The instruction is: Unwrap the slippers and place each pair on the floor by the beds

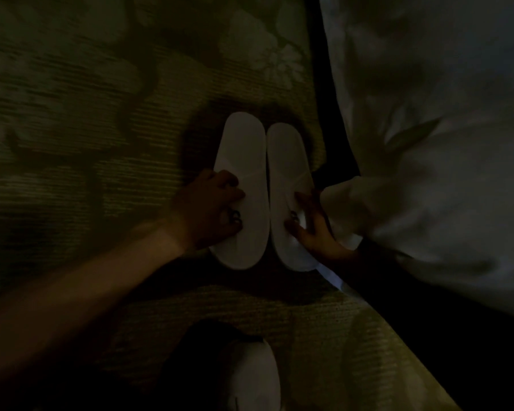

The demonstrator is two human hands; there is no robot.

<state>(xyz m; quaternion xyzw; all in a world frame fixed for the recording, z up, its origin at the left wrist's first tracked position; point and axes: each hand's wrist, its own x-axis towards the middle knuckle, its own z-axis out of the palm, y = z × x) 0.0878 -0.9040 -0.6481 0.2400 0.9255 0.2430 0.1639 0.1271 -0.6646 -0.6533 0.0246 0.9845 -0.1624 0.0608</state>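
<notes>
Two white slippers lie side by side on the patterned carpet point(101, 120), close to the bed's edge, in dim light. The left slipper point(241, 149) and the right slipper point(285, 155) touch along their inner sides. My left hand point(211, 209) grips the outer edge of the left slipper, fingers curled over its upper. My right hand point(315, 232) holds the outer edge of the right slipper, with thumb and fingers spread on its upper. No wrapping shows on either slipper.
A white duvet point(442, 114) hangs down on the right, over the bed's dark base point(327, 99). A fold of it touches my right wrist. A pale strip point(330, 277) lies under my right forearm. My white shoe point(255, 378) stands at the bottom.
</notes>
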